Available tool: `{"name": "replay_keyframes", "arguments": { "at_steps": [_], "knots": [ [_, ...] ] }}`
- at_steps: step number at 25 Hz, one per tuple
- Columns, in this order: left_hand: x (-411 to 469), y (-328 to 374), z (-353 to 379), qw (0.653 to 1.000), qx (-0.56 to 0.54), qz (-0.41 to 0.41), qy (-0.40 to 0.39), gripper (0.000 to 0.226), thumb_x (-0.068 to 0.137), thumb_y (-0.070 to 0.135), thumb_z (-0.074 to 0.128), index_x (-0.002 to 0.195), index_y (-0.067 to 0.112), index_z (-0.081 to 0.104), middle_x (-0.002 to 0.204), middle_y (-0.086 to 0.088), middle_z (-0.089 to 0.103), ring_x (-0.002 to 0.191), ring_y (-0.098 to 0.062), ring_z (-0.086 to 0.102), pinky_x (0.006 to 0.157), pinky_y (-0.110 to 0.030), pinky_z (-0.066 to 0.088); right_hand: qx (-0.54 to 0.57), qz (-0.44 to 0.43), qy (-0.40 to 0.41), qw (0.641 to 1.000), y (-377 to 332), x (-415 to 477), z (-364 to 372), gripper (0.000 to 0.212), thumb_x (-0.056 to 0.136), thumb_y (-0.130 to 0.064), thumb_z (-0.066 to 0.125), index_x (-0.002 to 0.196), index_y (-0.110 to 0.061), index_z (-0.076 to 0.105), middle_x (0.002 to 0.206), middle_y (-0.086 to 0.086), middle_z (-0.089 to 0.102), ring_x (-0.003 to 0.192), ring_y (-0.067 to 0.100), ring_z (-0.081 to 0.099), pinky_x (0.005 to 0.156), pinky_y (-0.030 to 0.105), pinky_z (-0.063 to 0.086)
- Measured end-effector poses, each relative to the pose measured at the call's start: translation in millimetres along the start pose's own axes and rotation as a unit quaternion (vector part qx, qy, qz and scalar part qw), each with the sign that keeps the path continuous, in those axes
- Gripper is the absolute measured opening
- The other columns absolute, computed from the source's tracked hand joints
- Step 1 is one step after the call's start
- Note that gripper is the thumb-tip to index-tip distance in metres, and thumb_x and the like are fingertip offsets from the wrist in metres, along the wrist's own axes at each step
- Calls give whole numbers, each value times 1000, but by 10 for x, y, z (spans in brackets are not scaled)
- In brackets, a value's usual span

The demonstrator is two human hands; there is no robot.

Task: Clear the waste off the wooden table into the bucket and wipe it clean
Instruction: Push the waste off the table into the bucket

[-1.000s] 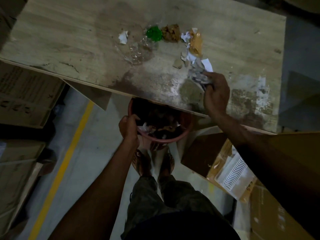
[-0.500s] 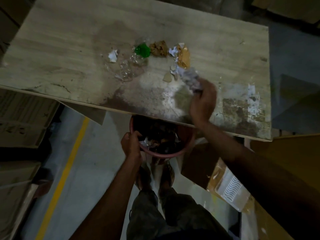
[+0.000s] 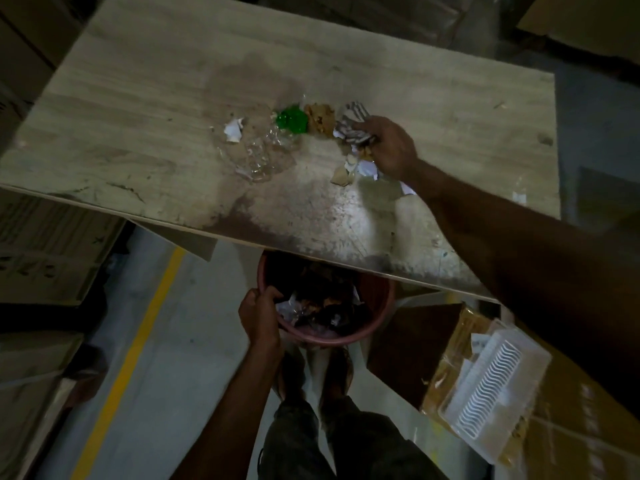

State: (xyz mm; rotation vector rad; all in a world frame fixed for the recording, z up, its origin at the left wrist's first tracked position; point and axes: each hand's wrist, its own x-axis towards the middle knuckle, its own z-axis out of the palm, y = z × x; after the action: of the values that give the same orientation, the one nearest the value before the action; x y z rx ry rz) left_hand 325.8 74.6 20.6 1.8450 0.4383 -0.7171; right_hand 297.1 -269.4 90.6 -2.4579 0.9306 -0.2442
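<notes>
Right hand [image 3: 393, 148]: on the worktop [image 3: 145, 109], fingers closed around a crumpled striped cloth [image 3: 351, 128], which is pressed down at the right end of the row of waste.

Paper scraps [image 3: 362, 166]: white and tan bits, lying just below and partly under the right hand; one tan chip [image 3: 341, 176] sits nearest the front edge.

Brown crumbly lump [image 3: 320, 119]: touching the cloth on its left side.

Green plastic piece [image 3: 292, 118]: just left of the brown lump, bright and glossy.

Clear plastic wrap [image 3: 259, 155]: crumpled, spread below and left of the green piece.

White paper scrap [image 3: 233, 130]: left end of the row, set slightly apart from the wrap.

Worktop surface: pale wood grain, with a dark stain behind the waste and a scuffed, whitish patch toward the front edge.

Left hand [image 3: 259, 315]: below the worktop edge, closed on the left rim of the bucket.

Bucket [image 3: 377, 323]: reddish-pink, round, held partly under the front edge of the worktop, directly below the waste; already holds dark and white rubbish.

Floor [image 3: 194, 341]: grey concrete with a yellow line [image 3: 128, 358] on the left.

Cardboard boxes [image 3: 52, 244]: stacked at left; a white ridged plastic tray [image 3: 491, 386] lies at right.
</notes>
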Motion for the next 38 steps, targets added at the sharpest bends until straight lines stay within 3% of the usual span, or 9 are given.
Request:
{"name": "replay_keyframes", "arguments": {
  "at_steps": [4, 8, 15, 20, 24, 27, 31, 34, 38],
  "knots": [
    [-81, 73, -46, 1000, -1, 2, 17, 24, 77, 1, 64, 61, 8, 49, 62, -5, 48, 58, -19, 44, 63, -36, 39, -17, -20, 77, 997, -185, -521, 400, 40, 91, -41, 52, 121, -28, 76, 132, 5, 71, 123, 31, 64, 101, 47, 52],
    [-121, 146, -88, 1000, 1, 5, 27, 25, 76, 2, 65, 58, 9, 49, 61, -4, 49, 57, -17, 46, 63, -34, 39, -27, 77, 28, 996, -588, -1211, 705, 60, 87, -46, 31, 134, -33, 67, 153, -1, 54, 143, 32, 44, 116, 54, 34],
    [-86, 228, -240, 999, -18, 7, 50, 13, 74, 3, 65, 68, 6, 54, 68, -8, 50, 68, -23, 50, 61, -38, 40, -34, 76, -20, 996, -1237, -2114, 853, 72, 82, -42, 18, 140, -35, 60, 158, -5, 45, 141, 33, 37, 110, 51, 34],
    [-68, 172, -304, 999, -24, -10, 43, 12, 74, 9, 64, 69, 7, 53, 71, -12, 51, 69, -25, 51, 62, -38, 39, 57, -27, -21, 998, -1254, -2238, 1011, 64, 78, 1, 46, 134, -22, 68, 146, 6, 60, 130, 36, 51, 108, 48, 44],
    [-153, 130, -265, 998, -49, -21, 38, 20, 78, 5, 63, 63, 10, 50, 65, -6, 52, 64, -25, 50, 59, -33, 39, 174, -10, 25, 984, -1212, -2112, 882, 64, 80, 15, 50, 133, -16, 68, 141, 8, 61, 132, 27, 50, 114, 35, 38],
    [-188, 100, -231, 998, -49, -22, 41, 18, 75, 5, 66, 63, 10, 54, 64, -4, 55, 62, -24, 52, 57, -32, 41, 222, 63, 132, 964, -1026, -1923, 489, 53, 84, 4, 50, 131, -15, 69, 136, 6, 64, 128, 23, 53, 106, 17, 37],
    [-190, 35, -180, 998, -27, -24, 46, 24, 78, 3, 67, 60, 9, 52, 63, -3, 52, 56, -17, 47, 45, -22, 35, 110, 118, 230, 960, -418, -1894, 125, 47, 89, -10, 49, 129, -17, 70, 132, 5, 67, 121, 25, 59, 100, 18, 40],
    [-239, 19, -135, 998, -35, -28, 46, 6, 77, 3, 66, 76, -2, 62, 64, -5, 54, 55, -18, 47, 35, -17, 32, 44, 182, 161, 969, -119, -2077, 199, 60, 81, 3, 44, 131, -21, 69, 137, 6, 63, 122, 35, 56, 105, 38, 45],
    [-320, -14, -57, 998, -34, -33, 44, 4, 78, -1, 65, 79, -4, 63, 64, -8, 51, 46, -10, 45, 34, -15, 30, 3, 160, 91, 983, -438, -2375, 472, 77, 72, 14, 47, 137, -25, 64, 143, 1, 59, 121, 32, 51, 89, 26, 37]
  ]
}}
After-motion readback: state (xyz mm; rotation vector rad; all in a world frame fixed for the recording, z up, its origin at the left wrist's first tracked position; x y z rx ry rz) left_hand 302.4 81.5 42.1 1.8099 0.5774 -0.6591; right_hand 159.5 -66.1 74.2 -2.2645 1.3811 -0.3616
